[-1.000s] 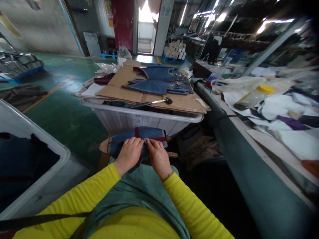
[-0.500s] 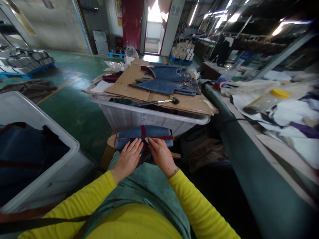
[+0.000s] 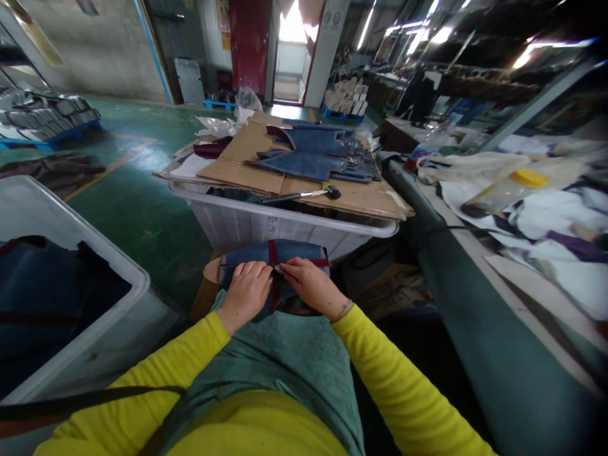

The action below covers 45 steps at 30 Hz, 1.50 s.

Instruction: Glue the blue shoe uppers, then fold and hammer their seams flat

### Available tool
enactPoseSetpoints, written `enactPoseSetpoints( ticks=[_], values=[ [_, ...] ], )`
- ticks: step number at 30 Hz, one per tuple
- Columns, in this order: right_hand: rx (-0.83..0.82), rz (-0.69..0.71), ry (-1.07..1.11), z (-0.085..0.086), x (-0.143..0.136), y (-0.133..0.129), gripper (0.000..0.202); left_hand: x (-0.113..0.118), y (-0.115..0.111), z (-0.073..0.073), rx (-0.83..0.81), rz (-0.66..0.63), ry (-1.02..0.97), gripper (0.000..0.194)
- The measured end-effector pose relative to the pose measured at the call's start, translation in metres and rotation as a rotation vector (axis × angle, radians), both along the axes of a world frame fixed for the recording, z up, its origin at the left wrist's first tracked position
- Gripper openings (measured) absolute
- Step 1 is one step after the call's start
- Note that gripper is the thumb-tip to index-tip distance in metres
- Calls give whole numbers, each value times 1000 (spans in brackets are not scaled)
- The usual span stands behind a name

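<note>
A blue workpiece that looks like leather or heavy cloth lies at my lap, with dark red strips crossing on it. My left hand is on its left half, fingers curled together and tips at the crossing; they seem to grip the piece, though the thumb is mostly hidden. On the other side, my right hand pinches a small pale object against the crossing. That object is too small to name. The two hands nearly meet there and cover part of the workpiece.
Ahead stands a white plastic bin topped with cardboard, bearing blue cut pieces and a small black-headed hammer. Another white bin at left holds blue pieces. A cluttered bench with a yellow-capped jar runs along the right.
My left hand has gone from lying flat to curled fingers at the crossing. My right wrist has swung slightly outward to the right, its fingertips staying at the same place.
</note>
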State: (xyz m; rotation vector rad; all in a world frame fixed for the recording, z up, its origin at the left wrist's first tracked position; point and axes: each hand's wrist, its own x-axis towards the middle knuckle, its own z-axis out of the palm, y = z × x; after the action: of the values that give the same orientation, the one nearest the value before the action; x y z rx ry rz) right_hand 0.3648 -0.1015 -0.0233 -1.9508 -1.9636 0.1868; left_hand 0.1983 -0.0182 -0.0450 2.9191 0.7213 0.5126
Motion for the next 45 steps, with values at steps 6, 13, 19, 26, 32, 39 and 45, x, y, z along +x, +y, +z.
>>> enactPoseSetpoints(
  ticks=[6, 13, 19, 26, 32, 39, 45],
  values=[
    [-70, 7, -36, 3, -1, 9, 27, -1, 5, -13, 28, -72, -52, 31],
    [-93, -59, -192, 6, -19, 18, 31, -3, 8, -11, -4, -53, -41, 31],
    [-30, -98, -170, -5, -27, 21, 36, -10, 7, -9, -34, -49, -27, 35],
    [91, 8, -58, -16, -23, 14, 35, -29, 10, -11, -30, -1, -30, 39],
    [72, -31, -69, -22, -48, 23, 35, -42, 16, -10, -16, 34, -29, 40],
    [6, 3, -100, -20, -76, 43, 39, -68, 26, -12, -12, 105, -26, 37],
    [-25, 76, -113, -18, -98, 61, 39, -93, 36, -22, -62, 198, -68, 34]
  ],
)
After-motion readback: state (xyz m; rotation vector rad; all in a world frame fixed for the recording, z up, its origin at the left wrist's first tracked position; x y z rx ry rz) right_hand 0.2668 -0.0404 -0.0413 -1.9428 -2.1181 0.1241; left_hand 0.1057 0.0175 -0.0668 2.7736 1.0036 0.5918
